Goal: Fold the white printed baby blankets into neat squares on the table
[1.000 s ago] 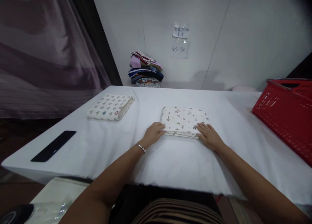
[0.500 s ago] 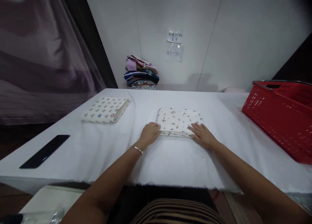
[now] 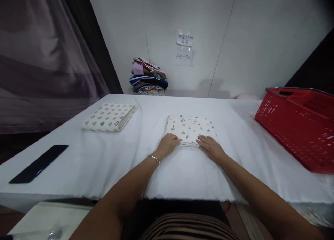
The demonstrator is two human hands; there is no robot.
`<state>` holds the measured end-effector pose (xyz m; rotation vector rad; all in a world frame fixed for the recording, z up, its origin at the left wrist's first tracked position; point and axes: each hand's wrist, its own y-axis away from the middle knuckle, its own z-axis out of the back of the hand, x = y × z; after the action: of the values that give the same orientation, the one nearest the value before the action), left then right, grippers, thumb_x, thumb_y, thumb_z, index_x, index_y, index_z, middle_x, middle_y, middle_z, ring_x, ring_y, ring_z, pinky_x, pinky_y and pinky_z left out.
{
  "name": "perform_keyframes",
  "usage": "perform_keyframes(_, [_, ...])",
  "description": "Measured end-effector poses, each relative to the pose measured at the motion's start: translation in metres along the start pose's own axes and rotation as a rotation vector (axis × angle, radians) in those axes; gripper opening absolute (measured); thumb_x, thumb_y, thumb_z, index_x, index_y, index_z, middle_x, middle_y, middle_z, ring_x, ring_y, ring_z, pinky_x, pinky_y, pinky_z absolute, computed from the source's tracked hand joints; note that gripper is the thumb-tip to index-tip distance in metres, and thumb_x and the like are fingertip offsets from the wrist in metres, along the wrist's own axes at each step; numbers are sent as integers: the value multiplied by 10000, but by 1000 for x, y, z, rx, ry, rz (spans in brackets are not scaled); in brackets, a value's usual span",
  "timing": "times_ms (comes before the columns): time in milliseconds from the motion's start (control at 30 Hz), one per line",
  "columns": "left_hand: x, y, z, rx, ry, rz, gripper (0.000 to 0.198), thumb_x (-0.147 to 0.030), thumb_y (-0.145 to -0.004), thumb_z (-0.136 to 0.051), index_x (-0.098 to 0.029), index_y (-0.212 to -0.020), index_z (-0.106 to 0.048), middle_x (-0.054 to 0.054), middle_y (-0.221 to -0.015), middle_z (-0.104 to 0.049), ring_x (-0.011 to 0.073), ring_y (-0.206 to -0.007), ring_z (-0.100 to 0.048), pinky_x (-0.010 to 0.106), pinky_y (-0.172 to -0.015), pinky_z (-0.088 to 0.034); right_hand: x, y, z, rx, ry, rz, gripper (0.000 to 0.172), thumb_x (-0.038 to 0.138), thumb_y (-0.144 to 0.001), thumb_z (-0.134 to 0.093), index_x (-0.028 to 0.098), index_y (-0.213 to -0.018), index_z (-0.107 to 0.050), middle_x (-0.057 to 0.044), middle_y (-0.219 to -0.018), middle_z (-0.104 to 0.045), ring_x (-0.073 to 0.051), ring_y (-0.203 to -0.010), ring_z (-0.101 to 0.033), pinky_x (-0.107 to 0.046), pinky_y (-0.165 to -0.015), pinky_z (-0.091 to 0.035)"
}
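Note:
A folded white cloth (image 3: pixel 190 126) with small grey and brown prints lies in front of me on the table, its layered edge towards me. My left hand (image 3: pixel 169 144) rests on its near left corner, fingers stretched along the edge. On the near right corner lies my right hand (image 3: pixel 211 148), flat with its fingers spread. Neither hand lifts the cloth. Farther left is a second folded cloth (image 3: pixel 111 116), cream with grey prints and two small coloured motifs.
White fabric covers the table (image 3: pixel 104 163). A red plastic basket (image 3: pixel 294 128) stands at the right. Near the left edge lies a flat black strip (image 3: pixel 39 165). Folded textiles (image 3: pixel 149 78) are piled by the wall beneath paper signs (image 3: pixel 184 48).
My left hand has slid right along the cloth's near edge, and my right hand has shifted slightly left, so they are closer together. The view has turned slightly.

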<state>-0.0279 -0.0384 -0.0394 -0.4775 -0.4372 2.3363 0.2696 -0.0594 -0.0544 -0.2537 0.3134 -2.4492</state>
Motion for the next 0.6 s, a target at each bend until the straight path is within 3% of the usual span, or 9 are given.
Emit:
perform_keyframes(200, [-20,-21,13,9,26,108,291,-414,-912,-498,-208,-865,-700,47,-914,-665,186,-893,-577,343,-827,-444,-2,-2,-5,-37,-19,17,402,279,-980,-366,295,-1368,-469,-53,-1434,-444,-206,-1352,-363,-472,-1089,-320])
perform_keyframes(267, [-28,-33,15,3,7,111,324,-440,-927,-451,-215,-967,-682,59,-1079,-653,202,-1038,-559,369,-926,-421,-2,-2,-7,-41,-20,22,403,276,-980,-365,297,-1367,-471,-54,-1432,-446,-205,-1353,-360,-472,-1088,-321])
perform_keyframes(367, [-32,-44,9,91,-57,171,399,-459,-932,-413,-232,-1221,-569,73,-1397,-481,246,-1309,-384,458,-1084,-291,0,0,-6,-26,-30,18,406,280,-982,-351,299,-1370,-468,-55,-1438,-436,-204,-1357,-353,-477,-1090,-314])
perform_keyframes(467, [-27,-41,-2,196,-120,300,497,-511,-929,-361,-239,-1329,-477,84,-1476,-384,277,-1381,-284,520,-1112,-222,7,-1,2,22,-79,-25,420,322,-983,-329,299,-1385,-448,-58,-1457,-407,-204,-1370,-328,-485,-1110,-274])
perform_keyframes(600, [-22,-35,-11,222,-139,328,552,-543,-940,-258,-244,-1371,-428,81,-1500,-346,268,-1405,-237,531,-1131,-177,11,-23,21,111,-145,-157,522,488,-963,-312,275,-1435,-371,-56,-1499,-337,-213,-1403,-250,-484,-1134,-212])
